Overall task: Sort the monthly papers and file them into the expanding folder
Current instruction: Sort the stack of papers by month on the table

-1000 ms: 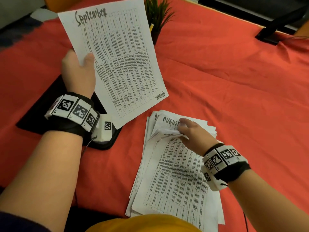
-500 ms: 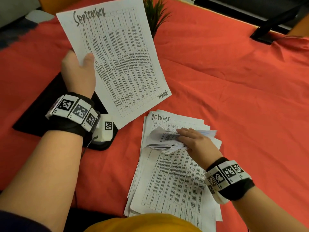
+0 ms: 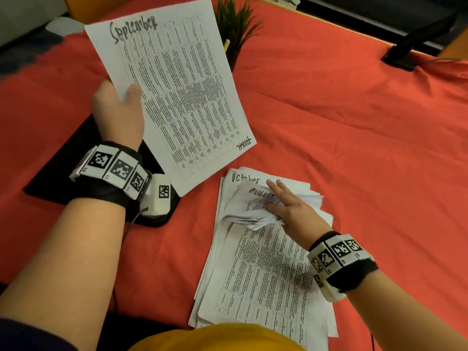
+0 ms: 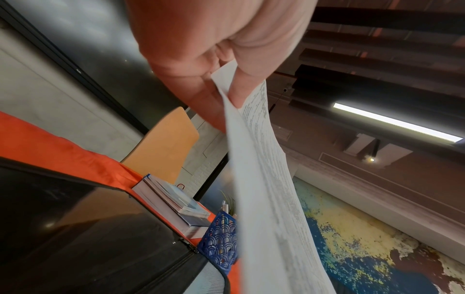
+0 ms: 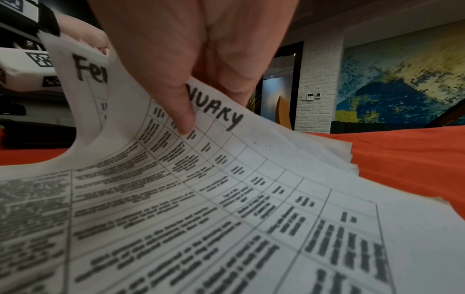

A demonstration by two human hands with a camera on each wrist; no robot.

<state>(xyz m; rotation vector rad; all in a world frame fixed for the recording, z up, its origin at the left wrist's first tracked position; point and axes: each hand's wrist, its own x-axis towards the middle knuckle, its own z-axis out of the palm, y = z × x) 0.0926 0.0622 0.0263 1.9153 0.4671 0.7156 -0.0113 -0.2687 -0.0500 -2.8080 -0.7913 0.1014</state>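
Note:
My left hand (image 3: pixel 121 100) pinches the left edge of a printed sheet headed "September" (image 3: pixel 182 97) and holds it up above the table; in the left wrist view the sheet (image 4: pixel 271 199) hangs from thumb and fingers (image 4: pixel 234 89). My right hand (image 3: pixel 278 198) is on the paper stack (image 3: pixel 266 274) and pinches a bent-up bundle of top edges, with the thumb (image 5: pixel 181 111) on a "January" sheet. An "August" heading shows on the bundle and "October" on the flat sheet beneath. The black expanding folder (image 3: pixel 50 181) lies shut under my left wrist.
A red cloth (image 3: pixel 354 148) covers the table. A small potted plant (image 3: pixel 235 29) stands behind the September sheet. A black stand (image 3: pixel 410 49) sits at the far right edge. Books (image 4: pixel 171 202) and a blue pen cup (image 4: pixel 221 240) are beyond the folder.
My right hand has leafed through the top edges of the stack: "August" lay on top, then "October" was bared, and now the August bundle is bent back. The September sheet stays held up.

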